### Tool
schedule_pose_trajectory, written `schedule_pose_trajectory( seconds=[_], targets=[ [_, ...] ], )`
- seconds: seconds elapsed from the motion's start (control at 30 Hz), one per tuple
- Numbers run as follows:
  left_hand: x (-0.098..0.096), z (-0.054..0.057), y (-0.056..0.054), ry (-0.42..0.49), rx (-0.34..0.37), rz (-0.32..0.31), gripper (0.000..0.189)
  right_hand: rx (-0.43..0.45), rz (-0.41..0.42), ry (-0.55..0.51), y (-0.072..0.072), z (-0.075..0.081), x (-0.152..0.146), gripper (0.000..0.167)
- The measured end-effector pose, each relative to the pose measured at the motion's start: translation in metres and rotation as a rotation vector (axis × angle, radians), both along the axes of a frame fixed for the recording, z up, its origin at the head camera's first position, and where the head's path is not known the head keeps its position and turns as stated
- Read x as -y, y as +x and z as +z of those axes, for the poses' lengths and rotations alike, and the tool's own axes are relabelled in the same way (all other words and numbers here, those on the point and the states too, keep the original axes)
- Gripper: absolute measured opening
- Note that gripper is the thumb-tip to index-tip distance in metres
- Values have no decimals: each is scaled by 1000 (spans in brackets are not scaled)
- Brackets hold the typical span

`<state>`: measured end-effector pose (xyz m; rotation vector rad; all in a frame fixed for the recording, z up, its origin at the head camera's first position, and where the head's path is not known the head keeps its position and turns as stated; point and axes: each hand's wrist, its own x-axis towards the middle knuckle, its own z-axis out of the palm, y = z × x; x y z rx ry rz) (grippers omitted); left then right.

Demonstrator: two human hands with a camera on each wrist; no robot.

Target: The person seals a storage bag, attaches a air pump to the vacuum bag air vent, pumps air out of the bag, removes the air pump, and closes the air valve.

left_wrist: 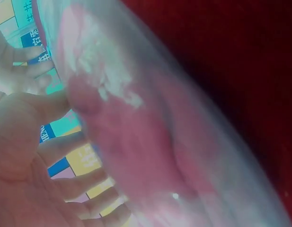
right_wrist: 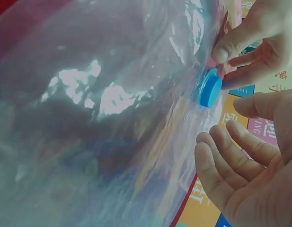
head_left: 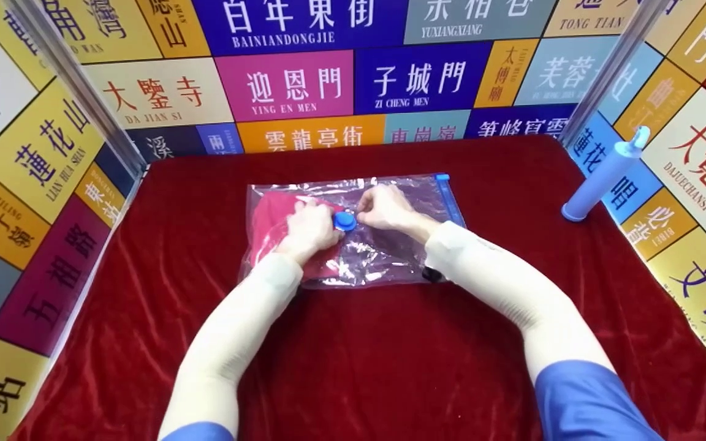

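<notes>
A clear plastic storage bag (head_left: 390, 257) lies flat on the red cloth, with folded pink fabric (head_left: 270, 214) inside its left part. A round blue valve cap (head_left: 345, 221) sits near the bag's middle, and a blue slider (head_left: 442, 177) is at the top of the bag's right edge. My left hand (head_left: 311, 228) rests on the bag over the fabric, just left of the cap, fingers spread in the left wrist view. My right hand (right_wrist: 252, 165) hovers just right of the cap with loosely bent fingers, holding nothing and apart from the cap.
A blue hand pump (head_left: 601, 180) stands upright at the table's right edge. Beneath everything is a red velvet cloth (head_left: 390, 361). Walls with coloured sign panels (head_left: 292, 86) enclose the back and sides. A small black object (head_left: 431, 274) shows beside the right wrist.
</notes>
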<state>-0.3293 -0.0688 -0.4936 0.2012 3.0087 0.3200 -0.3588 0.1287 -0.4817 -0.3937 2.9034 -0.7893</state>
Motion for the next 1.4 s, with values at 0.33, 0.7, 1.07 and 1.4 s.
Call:
schedule_pose_trajectory(
  seconds=[0.33,0.7,1.07,1.4],
  targets=[
    [-2,-8,-9,-4,1,39,59,9,-39,71,-8,-9,18,24],
    [-3,-13,-17,6,13,77,76,-39,-10,164,-14,-18,34,30],
    [-2,-12,-13,57,2,99,61,-81,66,203,-17,-25,41,14],
    [-2,-12,-11,87,-6,106,58,-105,91,243,-15,-24,40,24]
  ],
)
